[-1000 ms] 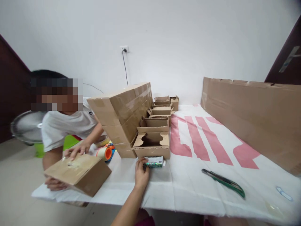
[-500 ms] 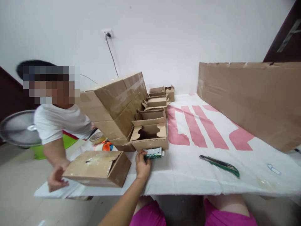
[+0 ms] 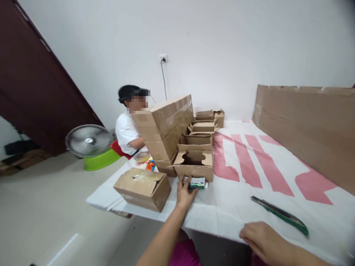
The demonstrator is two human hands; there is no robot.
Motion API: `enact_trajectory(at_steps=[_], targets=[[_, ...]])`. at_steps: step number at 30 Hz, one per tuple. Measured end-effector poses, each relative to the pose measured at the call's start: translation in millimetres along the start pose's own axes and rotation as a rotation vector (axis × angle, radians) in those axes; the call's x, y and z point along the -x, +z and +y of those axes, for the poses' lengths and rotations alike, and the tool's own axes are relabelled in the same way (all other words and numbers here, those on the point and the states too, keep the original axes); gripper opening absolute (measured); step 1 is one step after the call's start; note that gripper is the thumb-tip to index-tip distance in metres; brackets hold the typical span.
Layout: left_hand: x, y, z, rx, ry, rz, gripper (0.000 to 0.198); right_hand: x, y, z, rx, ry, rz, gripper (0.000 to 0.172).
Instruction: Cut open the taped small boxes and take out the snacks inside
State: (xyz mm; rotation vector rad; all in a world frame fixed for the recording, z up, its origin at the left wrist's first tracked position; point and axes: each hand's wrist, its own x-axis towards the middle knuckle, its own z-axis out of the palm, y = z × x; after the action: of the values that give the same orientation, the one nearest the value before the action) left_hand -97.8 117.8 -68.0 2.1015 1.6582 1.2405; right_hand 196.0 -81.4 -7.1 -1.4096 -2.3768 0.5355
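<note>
My left hand [image 3: 186,193] has its thumb and fingers closed around the left end of a small green-and-white printed box [image 3: 197,182], lying on the table. Just behind that box stands an open cardboard carton [image 3: 194,171] with cut-out inner flaps. My right hand [image 3: 260,236] hovers at the front table edge, fingers curled together; nothing shows in them, and the palm side is hidden. To its right lies a green utility knife [image 3: 280,214] with its blade pointing left. A taped cardboard box [image 3: 142,188] rests left of my left hand.
Stacked taped cartons [image 3: 172,127] form a wall, with a row of open cartons [image 3: 203,127] beside it. Tape [image 3: 141,157] and orange-handled scissors [image 3: 150,166] lie left. A large cardboard panel [image 3: 302,122] stands right. A person [image 3: 126,129] sits behind the stack; a fan [image 3: 88,140] is nearby.
My view has swung left. My right hand has come into view at the table edge. The other person's hand has withdrawn from the taped box. My left hand stays on the small box.
</note>
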Motion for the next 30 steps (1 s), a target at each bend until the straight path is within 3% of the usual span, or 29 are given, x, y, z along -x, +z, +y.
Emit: enact_trajectory(at_steps=[3, 6, 10, 23, 30], targets=[[0, 0.8, 0, -0.006, -0.014, -0.042, 0.054, -45, 15, 0, -0.037, -0.015, -0.002, 0.026], [1, 2.9, -2, -0.015, -0.023, -0.043, 0.050, -63, 41, 1, -0.035, 0.097, 0.081, 0.022], [3, 5.0, -4, -0.037, -0.021, -0.031, 0.047, -60, 58, 3, -0.052, 0.162, 0.168, 0.024], [-1, 1.2, -1, -0.030, -0.034, -0.037, 0.047, -58, 51, 4, -0.170, 0.165, 0.186, 0.021], [2, 1.3, 4, -0.065, -0.037, -0.084, 0.059, -57, 53, 5, -0.182, 0.153, 0.203, 0.020]])
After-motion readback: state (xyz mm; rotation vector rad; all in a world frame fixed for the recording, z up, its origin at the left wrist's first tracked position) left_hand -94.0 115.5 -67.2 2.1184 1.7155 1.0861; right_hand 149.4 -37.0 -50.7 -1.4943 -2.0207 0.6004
